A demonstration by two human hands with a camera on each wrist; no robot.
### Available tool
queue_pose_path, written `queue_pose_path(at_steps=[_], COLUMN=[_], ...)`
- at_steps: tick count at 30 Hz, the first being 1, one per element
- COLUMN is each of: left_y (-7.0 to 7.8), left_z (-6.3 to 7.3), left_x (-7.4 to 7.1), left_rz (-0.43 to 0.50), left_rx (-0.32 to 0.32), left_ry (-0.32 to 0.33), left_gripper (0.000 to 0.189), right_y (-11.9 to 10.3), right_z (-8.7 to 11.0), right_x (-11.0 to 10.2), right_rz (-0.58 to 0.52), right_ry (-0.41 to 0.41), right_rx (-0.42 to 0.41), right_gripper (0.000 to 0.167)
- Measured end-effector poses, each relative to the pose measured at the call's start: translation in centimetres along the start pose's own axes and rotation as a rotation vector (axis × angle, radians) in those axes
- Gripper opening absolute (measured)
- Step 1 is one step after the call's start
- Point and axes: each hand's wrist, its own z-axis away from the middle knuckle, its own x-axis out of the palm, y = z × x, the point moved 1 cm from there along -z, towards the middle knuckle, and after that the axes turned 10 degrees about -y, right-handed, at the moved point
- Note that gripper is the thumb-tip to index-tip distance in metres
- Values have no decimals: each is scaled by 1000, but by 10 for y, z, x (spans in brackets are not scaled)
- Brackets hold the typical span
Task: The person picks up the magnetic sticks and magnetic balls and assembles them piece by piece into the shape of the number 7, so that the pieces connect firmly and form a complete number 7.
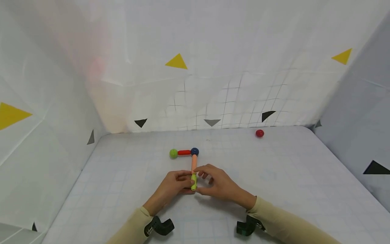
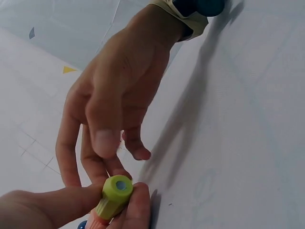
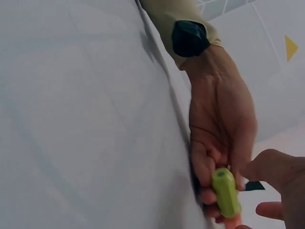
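My left hand (image 1: 175,184) pinches a short yellow-green rod (image 1: 193,183) between thumb and fingers. A round grey spot marks the rod's near end. The rod lines up with an orange rod (image 1: 194,162), which runs up to a dark blue ball (image 1: 194,151). From that ball a red rod (image 1: 184,153) leads left to a green ball (image 1: 173,153). My right hand (image 1: 220,184) is just right of the yellow-green rod, fingers bent and thumb apart from it in the left wrist view. Its index fingertip is by the joint of the two rods; whether it touches is unclear.
A red ball (image 1: 259,133) lies at the back right of the white table (image 1: 274,162). White sheets with yellow and dark triangles stand behind and at both sides. Dark cameras (image 1: 163,226) are strapped to the wrists.
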Motion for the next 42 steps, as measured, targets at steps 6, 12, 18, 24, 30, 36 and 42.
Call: queue_pose_path(at_steps=[6,12,18,24,30,36,42], left_y=[0,-1,-2,-3,-3,-4,-4], left_z=[1,2,3,3,0,1,0], left_x=[0,1,0,0,-1,-1,0], left_rz=[29,30,46,49,40,28,18], left_rx=[-3,3,20,24,29,30,29], left_ry=[3,9,6,-2,-2,-6,1], left_gripper=[51,51,52,54,53,53,53], right_y=[7,27,57,92,123,147,157], right_z=[7,14,16,19,24,30,34], right_x=[-30,-69,-112,-146,-171,-187,-197], right_rz=[32,145,226,300,340,346,350], right_ry=[62,174,279,360,412,399,377], right_rx=[67,132,242,331,404,507,559], right_gripper=[55,47,37,34,36,41,40])
